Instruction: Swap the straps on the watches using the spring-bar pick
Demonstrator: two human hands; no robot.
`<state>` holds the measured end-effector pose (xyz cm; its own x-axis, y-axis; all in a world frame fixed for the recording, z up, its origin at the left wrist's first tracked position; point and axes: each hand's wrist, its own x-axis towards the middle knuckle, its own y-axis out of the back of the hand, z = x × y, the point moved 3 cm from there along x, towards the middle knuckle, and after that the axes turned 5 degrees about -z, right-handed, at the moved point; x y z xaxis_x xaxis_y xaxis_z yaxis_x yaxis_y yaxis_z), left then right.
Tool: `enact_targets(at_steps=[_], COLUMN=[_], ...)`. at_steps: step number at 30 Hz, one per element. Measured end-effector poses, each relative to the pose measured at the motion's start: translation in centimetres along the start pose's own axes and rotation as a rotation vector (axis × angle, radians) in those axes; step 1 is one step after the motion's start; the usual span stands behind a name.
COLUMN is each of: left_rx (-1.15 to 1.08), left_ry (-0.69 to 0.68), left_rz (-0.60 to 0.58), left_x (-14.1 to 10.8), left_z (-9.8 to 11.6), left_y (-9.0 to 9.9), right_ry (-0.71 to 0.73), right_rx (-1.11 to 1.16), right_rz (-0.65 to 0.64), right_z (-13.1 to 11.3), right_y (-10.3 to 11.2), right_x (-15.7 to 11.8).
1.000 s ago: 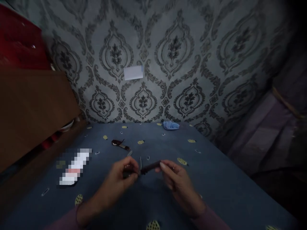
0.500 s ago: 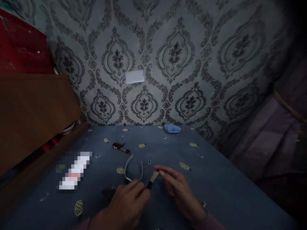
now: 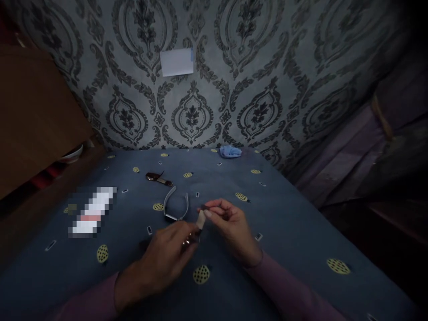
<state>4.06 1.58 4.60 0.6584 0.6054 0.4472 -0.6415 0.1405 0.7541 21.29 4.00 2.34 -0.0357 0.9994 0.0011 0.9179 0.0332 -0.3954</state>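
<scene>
Evidently, left hand [image 3: 167, 252] was closed around dark strap [image 3: 201, 220], nearer than grey band [image 3: 166, 203]; right hand [image 3: 230, 225], right of grey band, pinched strap's end; brown strap [image 3: 159, 179] lay beyond.

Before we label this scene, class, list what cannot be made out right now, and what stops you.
Head view: part of the tan-lined strap, behind the left hand.
Head view: details of the white item, pixelated.
Head view: part of the bowl, behind the cabinet.
Head view: the cabinet's left side, cut off by the left edge.
Head view: the grey watch's face, too small.
</scene>
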Motion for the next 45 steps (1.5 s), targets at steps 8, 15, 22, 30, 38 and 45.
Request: enact_targets(at_steps=[8,15,22,30,38,45], left_rx=[-0.722,-0.905,-1.231,-1.105,-1.058,-1.110], left_ry=[0.552,0.636,0.732,0.731,0.812,0.743], left_rz=[0.000,-0.029,-0.040,-0.232,-0.343,-0.322], left_x=[1.4,1.5,0.1,-0.7,-1.4,-1.4], left_z=[-1.7,-1.8,-2.8,-2.9,-2.8,-3.0], left_y=[0.8,0.6,0.4,-0.5,-1.7,-2.5], right_ry=[0.021,-0.087,-0.092,-0.232,-0.198,-0.002], right_rx=[-0.200,-0.217,-0.235,-0.341,-0.574,-0.854], right_rz=[-0.088,-0.042,0.012,-0.056,-0.174,-0.065], right_z=[-0.2,0.2,0.1,-1.8,0.7,-1.0], right_y=[-1.1,-1.8,0.0,3.2,3.5,4.4], right_x=[-1.1,-1.6,-0.1,1.4,1.7,0.2])
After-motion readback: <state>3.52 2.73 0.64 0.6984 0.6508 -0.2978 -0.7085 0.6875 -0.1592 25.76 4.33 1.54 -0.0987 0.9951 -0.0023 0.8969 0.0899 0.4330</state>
